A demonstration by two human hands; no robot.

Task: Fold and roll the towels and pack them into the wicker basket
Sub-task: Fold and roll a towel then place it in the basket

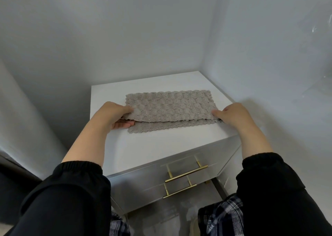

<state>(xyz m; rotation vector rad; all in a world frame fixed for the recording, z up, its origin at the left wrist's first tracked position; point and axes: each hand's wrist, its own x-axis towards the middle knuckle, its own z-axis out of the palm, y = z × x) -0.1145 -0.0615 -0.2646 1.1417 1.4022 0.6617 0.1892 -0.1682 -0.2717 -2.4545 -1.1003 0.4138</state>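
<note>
step: mid-fold, I'd say. Next up is squaring the edges, then rolling from one end
hands: left hand [115,114] and right hand [231,115] well apart, each pinching an end of the top layer
towel [168,108]: lying in the middle of the surface [152,146], doubled lengthwise, bottom layer peeking out nearside
basket: nowhere in view

I see a corner of a home, probably a bedroom or bathroom. A small white cabinet [143,146] with two drawers [143,178] and brass bar handles [186,173] sits tucked between plain pale walls [143,38], and a soft grey towel [168,106] lies on its top.
</note>
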